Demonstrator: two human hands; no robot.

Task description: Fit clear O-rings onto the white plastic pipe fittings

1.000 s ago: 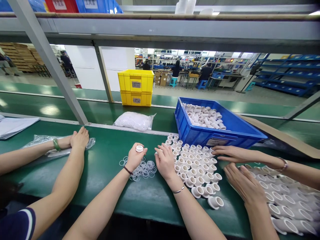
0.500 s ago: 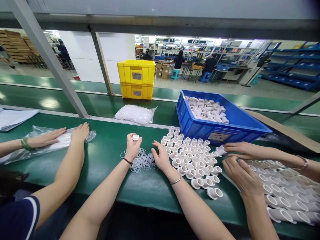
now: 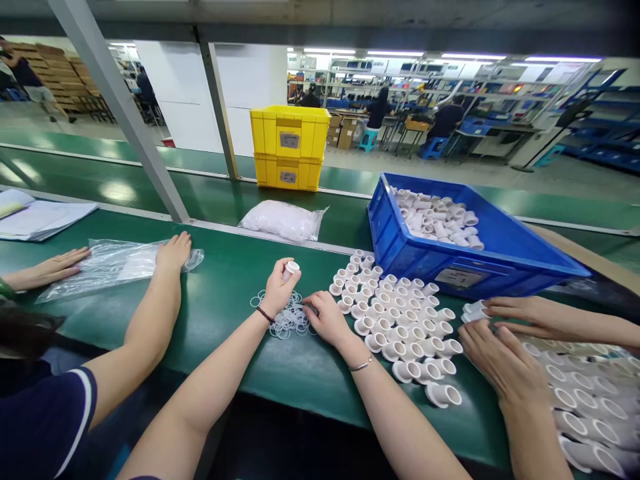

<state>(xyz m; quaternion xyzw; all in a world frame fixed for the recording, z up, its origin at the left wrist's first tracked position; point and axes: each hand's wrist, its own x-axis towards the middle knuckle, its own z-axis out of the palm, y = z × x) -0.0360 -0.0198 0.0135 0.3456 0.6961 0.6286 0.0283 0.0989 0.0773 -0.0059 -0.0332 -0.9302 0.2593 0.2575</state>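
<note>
My left hand (image 3: pixel 280 288) is closed around a white plastic tube fitting (image 3: pixel 291 269), its open, ridged end pointing up. Below that hand lies a loose pile of thin translucent rings (image 3: pixel 289 325) on the green bench. My right hand (image 3: pixel 327 319) reaches the pile's right edge, thumb and fingertips drawn together over the rings. Whatever those fingertips pinch is too small to tell. To the right of this hand stand rows of white flanged tube fittings (image 3: pixel 395 313).
A blue bin (image 3: pixel 425 253) of fittings stands behind the rows. A bag of white material (image 3: pixel 285 220) and stacked yellow crates (image 3: pixel 289 148) are farther back. At left, a co-worker's hands press a clear plastic bag (image 3: pixel 125 261); at right, another co-worker's hands handle fittings (image 3: pixel 474 311).
My right hand has moved from beside the rings onto their edge, its fingers drawing together. The fitting in my left hand has tilted. The view has shifted slightly.
</note>
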